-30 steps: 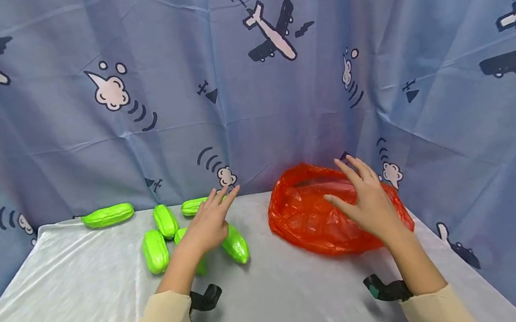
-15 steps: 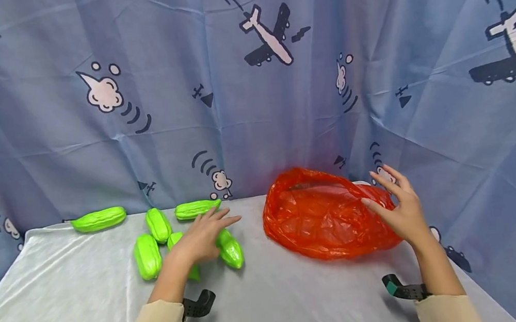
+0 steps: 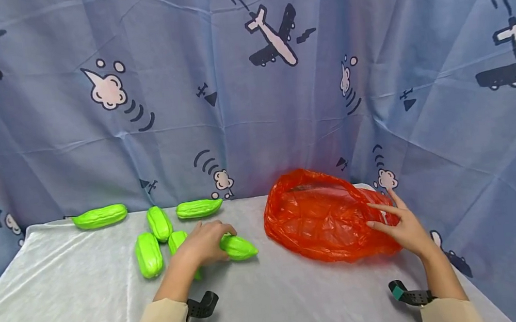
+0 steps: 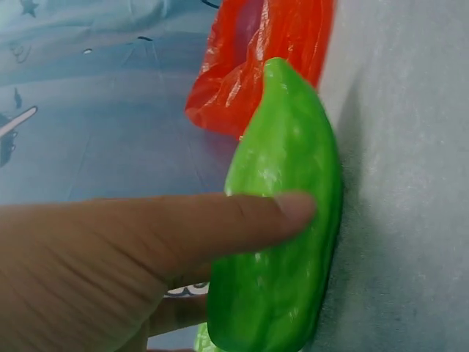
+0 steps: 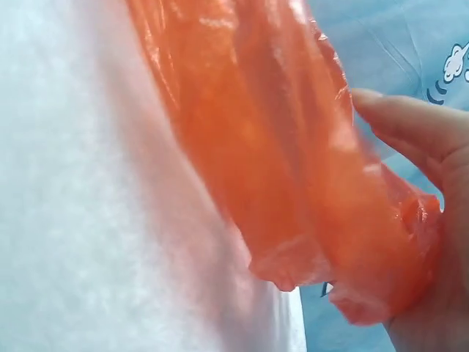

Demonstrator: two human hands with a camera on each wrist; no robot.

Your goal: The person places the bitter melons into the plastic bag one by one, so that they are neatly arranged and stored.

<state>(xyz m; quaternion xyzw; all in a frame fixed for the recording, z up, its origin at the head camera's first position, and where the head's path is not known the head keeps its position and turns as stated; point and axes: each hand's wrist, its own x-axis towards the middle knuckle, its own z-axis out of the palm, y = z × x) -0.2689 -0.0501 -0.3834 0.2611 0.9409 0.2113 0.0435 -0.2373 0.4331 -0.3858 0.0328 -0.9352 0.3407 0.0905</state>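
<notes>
Left hand (image 3: 206, 243) grips green gourd (image 3: 239, 247) mid-table (thumb across its side), tip toward red plastic bag (image 3: 321, 217) near back right corner of white table (image 3: 299, 302); right hand (image 3: 407, 229) at bag's right side, fingers extended, spread, touch unclear; other green gourds (image 3: 148, 255): one near back left corner, one by back edge, rest left of left hand

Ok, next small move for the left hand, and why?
Probably carry the green gourd rightward to the red bag: the left hand grips it, its tip points toward the bag, the mouth looks open, and the right hand is at the bag's right side.
</notes>
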